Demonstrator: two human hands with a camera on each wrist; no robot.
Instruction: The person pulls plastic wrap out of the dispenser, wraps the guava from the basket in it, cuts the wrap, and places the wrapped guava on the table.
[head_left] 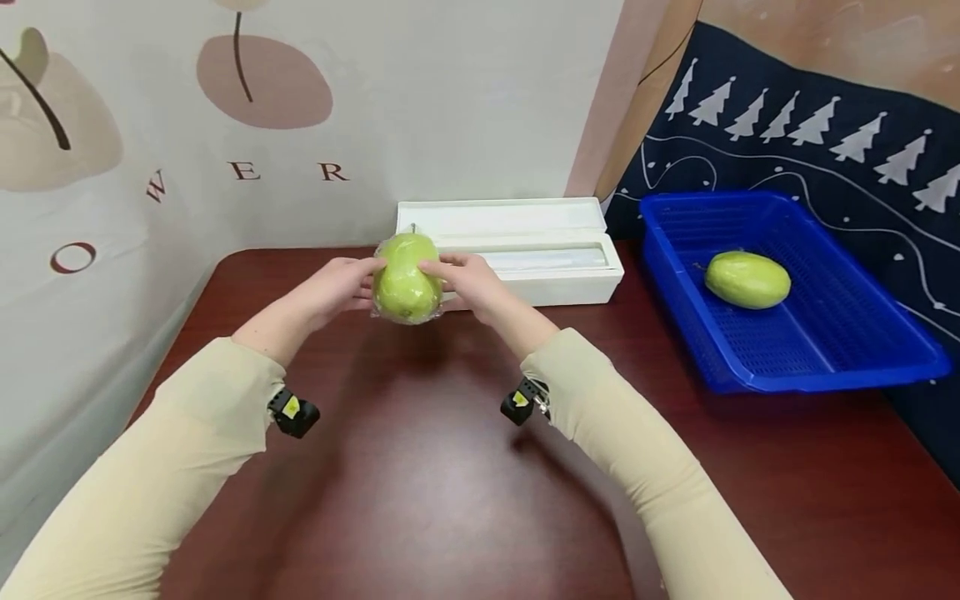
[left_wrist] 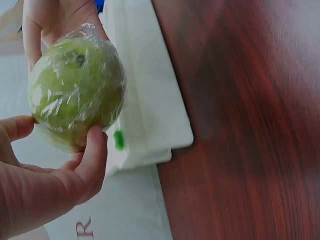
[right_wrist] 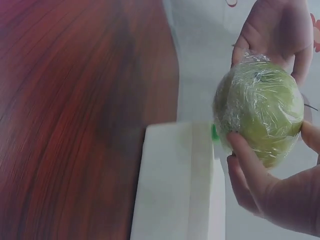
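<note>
Above table [head_left: 450, 500]: left grip [head_left: 339, 283], right grip [head_left: 474, 285] holding film-wrapped green fruit [head_left: 407, 279].

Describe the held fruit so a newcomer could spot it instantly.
On the dark red table, find the long white box. By its left end in the head view, the left hand and right hand hold a green fruit. Wrinkled clear film wraps it; the other fruit lies in the blue basket.
</note>
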